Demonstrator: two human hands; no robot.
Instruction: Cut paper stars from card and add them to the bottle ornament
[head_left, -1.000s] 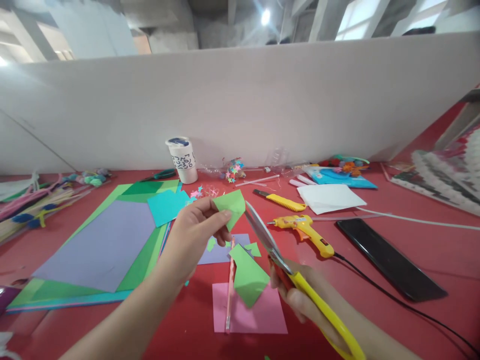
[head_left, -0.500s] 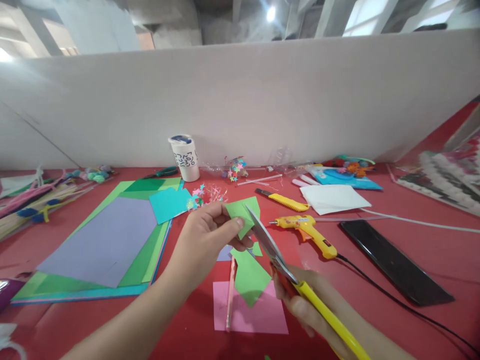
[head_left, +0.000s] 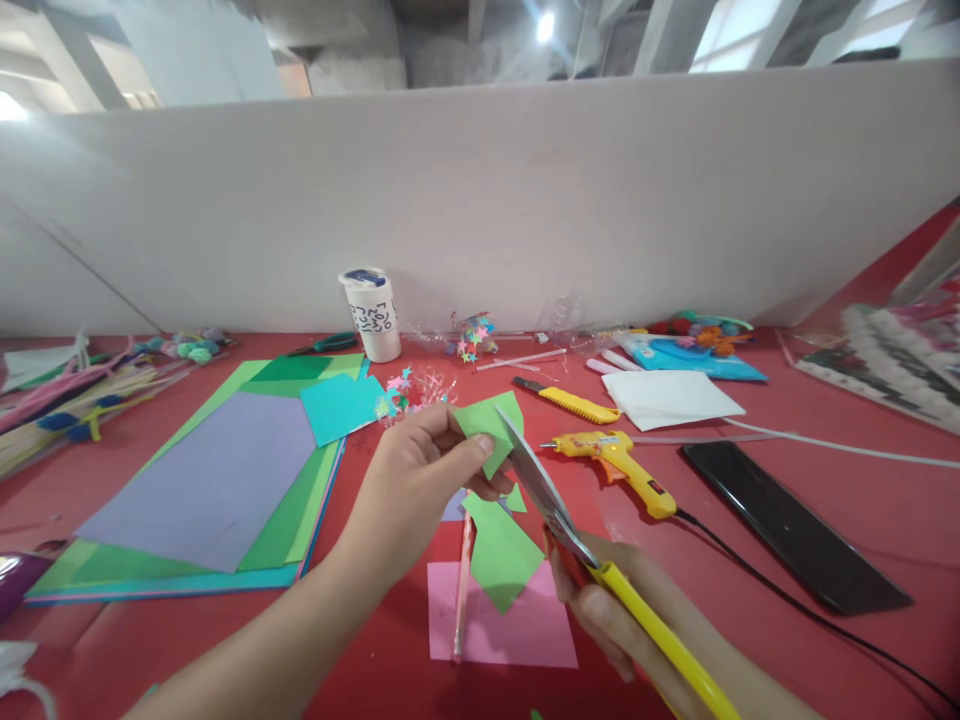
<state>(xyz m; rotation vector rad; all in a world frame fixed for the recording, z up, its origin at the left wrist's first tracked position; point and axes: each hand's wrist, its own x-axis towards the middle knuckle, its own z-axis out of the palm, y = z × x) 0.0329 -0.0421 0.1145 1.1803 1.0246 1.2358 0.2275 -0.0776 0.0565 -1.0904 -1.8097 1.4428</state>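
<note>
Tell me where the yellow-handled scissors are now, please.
In the head view, the yellow-handled scissors are right of centre, in the right hand's grip, blades at the raised green paper.

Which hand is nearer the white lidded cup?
Left. The left hand, pinching green paper, is in front of the cup, slightly right; the right hand, holding the scissors, is farther right and nearer the camera.
</note>
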